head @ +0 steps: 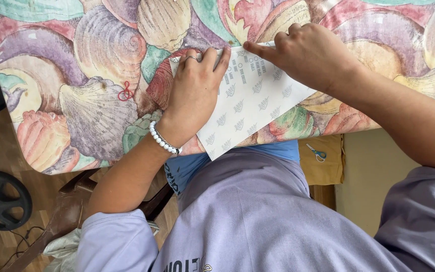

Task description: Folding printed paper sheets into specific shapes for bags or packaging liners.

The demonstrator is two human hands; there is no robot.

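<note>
White rectangular paper sheet with grey printed pattern (250, 103) lies diagonally on shell-patterned bench (96, 60). Left hand (195, 85) flat on it, fingers released; right hand (310, 55) clenched, forefinger pressing sheet's far edge.

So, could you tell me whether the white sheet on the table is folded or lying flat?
Folded, at least partly: the white sheet shows a creased top edge, which the left hand and right hand press down.

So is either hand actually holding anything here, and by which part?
Nothing is gripped. The left hand presses flat on the white paper sheet near its top edge; the right hand presses a fingertip on that edge.
</note>
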